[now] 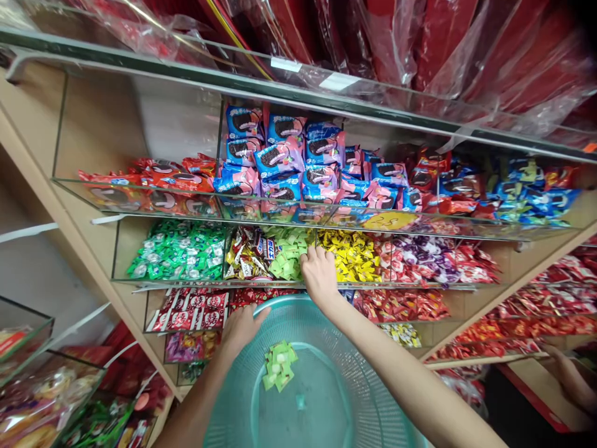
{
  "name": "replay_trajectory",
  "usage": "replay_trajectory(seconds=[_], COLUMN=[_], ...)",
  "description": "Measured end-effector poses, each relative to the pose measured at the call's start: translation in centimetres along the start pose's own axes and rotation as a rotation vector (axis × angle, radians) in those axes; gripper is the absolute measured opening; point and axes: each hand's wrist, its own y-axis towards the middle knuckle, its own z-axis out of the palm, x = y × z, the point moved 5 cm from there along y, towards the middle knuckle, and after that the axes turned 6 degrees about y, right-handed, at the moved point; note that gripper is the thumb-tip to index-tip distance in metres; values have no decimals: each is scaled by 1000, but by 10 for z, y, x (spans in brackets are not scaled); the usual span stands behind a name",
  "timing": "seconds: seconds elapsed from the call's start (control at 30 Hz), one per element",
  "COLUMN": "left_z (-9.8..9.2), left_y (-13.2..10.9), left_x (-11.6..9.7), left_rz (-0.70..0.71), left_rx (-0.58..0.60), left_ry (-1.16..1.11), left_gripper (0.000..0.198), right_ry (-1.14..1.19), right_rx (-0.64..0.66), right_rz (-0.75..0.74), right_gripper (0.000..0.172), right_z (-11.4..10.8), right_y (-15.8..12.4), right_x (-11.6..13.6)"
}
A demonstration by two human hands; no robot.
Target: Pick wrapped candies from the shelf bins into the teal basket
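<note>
A teal plastic basket (282, 305) is in front of the shelves. My left hand (243, 328) is closed on its far left rim, thumb inside. A small pile of light green wrapped candies (278, 366) lies on the basket's bottom. My right hand (319, 274) reaches past the rim into a glass-fronted shelf bin, its fingers curled closed. It is between the light green candies (289, 252) and the yellow-wrapped candies (357, 254). Whatever its fingers hold is hidden from me.
Blue and pink cookie packs (280, 158) fill the glass shelf above. Green-wrapped candies (180, 252) lie left, purple ones (431, 258) right. Red packets (200, 308) sit lower down. Another person's hand (566, 373) shows at the right edge.
</note>
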Motion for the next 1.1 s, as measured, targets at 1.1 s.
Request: replay_trajectory(seconds=[1.1], left_z=[-11], left_y=[-5], left_x=[-3], left_rz=[-26], left_rx=[-15], left_ry=[-1], left_gripper=[58], right_ry=[-5], right_rx=[-10], right_rz=[-100], right_gripper=[20], right_z=[-2], right_y=[7], right_x=[-7])
